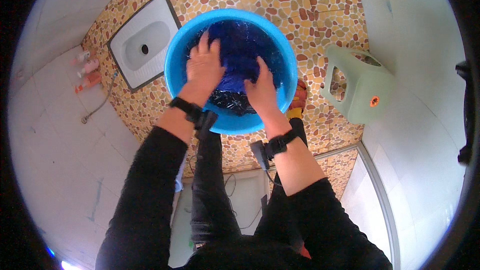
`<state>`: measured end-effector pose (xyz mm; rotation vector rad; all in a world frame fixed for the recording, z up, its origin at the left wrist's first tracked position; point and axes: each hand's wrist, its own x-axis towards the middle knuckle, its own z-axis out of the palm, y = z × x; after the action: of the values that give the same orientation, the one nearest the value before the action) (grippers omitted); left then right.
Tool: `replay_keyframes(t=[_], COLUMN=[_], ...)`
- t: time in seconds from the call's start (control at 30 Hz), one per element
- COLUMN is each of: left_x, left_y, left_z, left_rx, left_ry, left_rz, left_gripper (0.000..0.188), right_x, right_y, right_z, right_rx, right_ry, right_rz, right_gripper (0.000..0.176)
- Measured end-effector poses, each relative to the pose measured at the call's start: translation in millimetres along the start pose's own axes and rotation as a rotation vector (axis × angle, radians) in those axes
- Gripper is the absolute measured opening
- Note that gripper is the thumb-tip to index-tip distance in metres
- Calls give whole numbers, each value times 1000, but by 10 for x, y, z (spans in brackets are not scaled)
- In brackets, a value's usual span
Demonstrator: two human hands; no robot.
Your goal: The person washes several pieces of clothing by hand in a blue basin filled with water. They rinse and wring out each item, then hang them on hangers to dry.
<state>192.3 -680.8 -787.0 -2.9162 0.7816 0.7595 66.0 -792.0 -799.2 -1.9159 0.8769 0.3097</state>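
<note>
A round blue plastic basin (231,14) stands on the floor before me, with water and dark blue cloth (238,50) in it. Over the cloth's left part is my left hand (205,63), fingers spread and pointing away from me. My right hand (261,88) is at the cloth's right part, thumb and fingers apart. Whether either palm touches the cloth I cannot tell. Near the basin's close side lies shiny, darker, wet material (232,101). Both wrists wear black straps with a small device.
Left of the basin is a white squat toilet (148,41); several pump bottles (90,66) and a hose (107,99) are by the left wall. A pale green plastic stool (369,82) stands at the right wall. A metal frame edge (378,183) runs at lower right.
</note>
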Motion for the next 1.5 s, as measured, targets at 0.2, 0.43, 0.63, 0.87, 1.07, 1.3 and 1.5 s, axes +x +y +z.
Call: replay_keyframes(t=[0.2, 0.43, 0.63, 0.87, 1.07, 1.3, 1.5], left_x=[266, 623, -571, -841, -119, -102, 61], left_y=[326, 358, 549, 724, 343, 109, 607], left_z=[591, 802, 229, -296, -156, -256, 262], left_rx=[174, -642, -1661, -855, -479, 102, -237], left_ry=[-101, -181, -299, -198, -114, 78, -285], left_rz=[236, -133, -277, 39, 7, 33, 173], left_gripper=[77, 41, 50, 29, 28, 40, 70], right_x=[504, 548, 244, -267, -379, -272, 115], right_y=[364, 561, 263, 143, -317, -79, 459], right_z=[469, 486, 44, 103, -128, -275, 181], right_rx=[157, 1167, 1579, 1858, 1147, 212, 203], right_ry=[-117, 22, -166, -122, 62, -143, 107], right_rz=[185, 494, 706, 581, 546, -104, 169], right_gripper=[76, 71, 49, 37, 38, 66, 75])
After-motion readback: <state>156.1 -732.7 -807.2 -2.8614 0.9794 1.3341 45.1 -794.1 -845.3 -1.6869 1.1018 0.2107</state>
